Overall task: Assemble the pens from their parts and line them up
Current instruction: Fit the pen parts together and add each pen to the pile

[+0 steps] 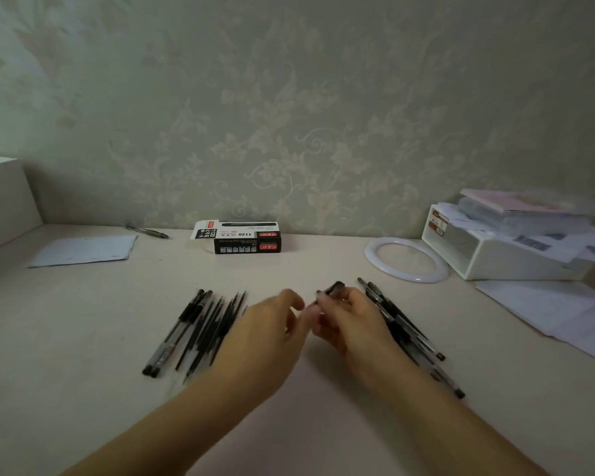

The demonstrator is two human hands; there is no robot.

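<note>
Right hand (349, 321) curled round a slim black plastic pen (332, 290). Left hand (272, 324) loosely curled beside it, hold unclear. Dark pen parts (200, 328) left, finished pens (402, 324) right on pale surface (306, 266).

The pale table (289, 269) carries two pen groups (200, 324) (406, 324). Behind lie a pen box (241, 238), paper (83, 250), a white ring (406, 257) and a white tray (502, 255).

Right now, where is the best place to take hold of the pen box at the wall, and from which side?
Judged from its pose, grip the box across its short width, fingers on the near and far long faces, coming from above. It lies flat, long side along the wall, with bare table in front; its left flap looks open, so avoid that end.
</note>
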